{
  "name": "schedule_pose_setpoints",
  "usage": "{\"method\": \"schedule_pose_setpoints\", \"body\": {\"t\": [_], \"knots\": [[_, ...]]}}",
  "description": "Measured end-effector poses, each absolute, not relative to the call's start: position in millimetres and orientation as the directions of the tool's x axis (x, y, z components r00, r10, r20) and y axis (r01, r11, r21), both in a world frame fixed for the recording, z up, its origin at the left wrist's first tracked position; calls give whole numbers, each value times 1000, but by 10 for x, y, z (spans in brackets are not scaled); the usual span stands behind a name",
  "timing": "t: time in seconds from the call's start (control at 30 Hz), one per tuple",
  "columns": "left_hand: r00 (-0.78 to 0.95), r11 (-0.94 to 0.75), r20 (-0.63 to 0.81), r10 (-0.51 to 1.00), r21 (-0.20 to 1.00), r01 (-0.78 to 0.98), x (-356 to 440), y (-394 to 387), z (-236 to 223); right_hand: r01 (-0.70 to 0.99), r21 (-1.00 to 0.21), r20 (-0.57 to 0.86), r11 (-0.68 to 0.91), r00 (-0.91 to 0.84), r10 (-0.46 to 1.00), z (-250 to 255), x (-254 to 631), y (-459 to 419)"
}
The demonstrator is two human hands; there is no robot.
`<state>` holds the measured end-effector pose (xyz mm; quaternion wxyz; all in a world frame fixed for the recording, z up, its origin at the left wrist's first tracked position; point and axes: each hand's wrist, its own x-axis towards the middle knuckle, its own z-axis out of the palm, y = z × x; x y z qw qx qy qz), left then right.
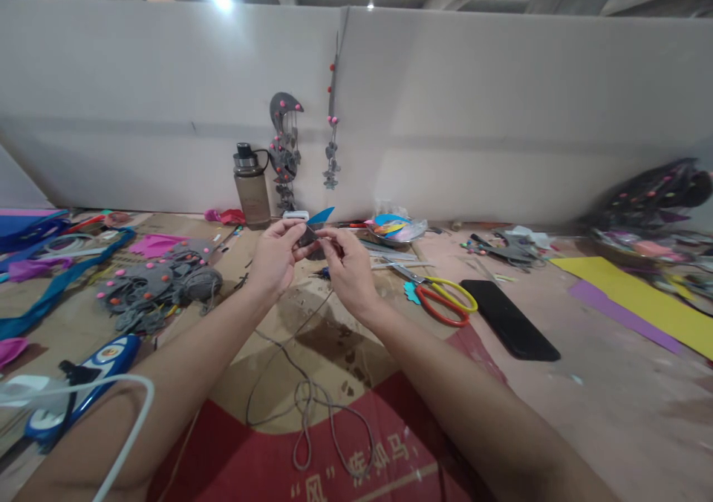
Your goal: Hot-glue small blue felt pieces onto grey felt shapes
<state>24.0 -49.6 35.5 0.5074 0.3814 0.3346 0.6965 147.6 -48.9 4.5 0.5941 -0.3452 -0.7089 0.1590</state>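
My left hand [274,261] and my right hand [352,268] meet over the middle of the table, fingers closed in a pinch. Between them is a small dark grey piece [310,238], seemingly felt, partly covered by my fingertips. A thin grey cord [304,377] runs down below my hands and lies in loose loops on the red and brown cardboard [245,457]. Just behind my fingers a blue pointed piece [321,216] shows; whether it is touched I cannot tell. Scissors [445,300] with red and yellow handles lie to the right of my right hand.
A black phone [509,320] lies right of the scissors. At left are grey yarn with pink balls [161,279] and a blue-and-white tool [83,387] near a white cable [148,394]. A bottle [252,190] stands by the wall; grey decorations [286,138] hang there. Yellow sheets [640,298] lie right.
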Motion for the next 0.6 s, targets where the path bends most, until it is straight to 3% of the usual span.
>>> {"method": "schedule_pose_setpoints", "body": {"t": [0.3,0.6], "knots": [[-219,-301,224,950,844,-443,261,-512,349,320,-661,719,679,12,695,152,1532,-508],[-134,-228,185,973,843,-487,288,-518,343,335,-652,727,681,19,687,151,1551,-490]]}}
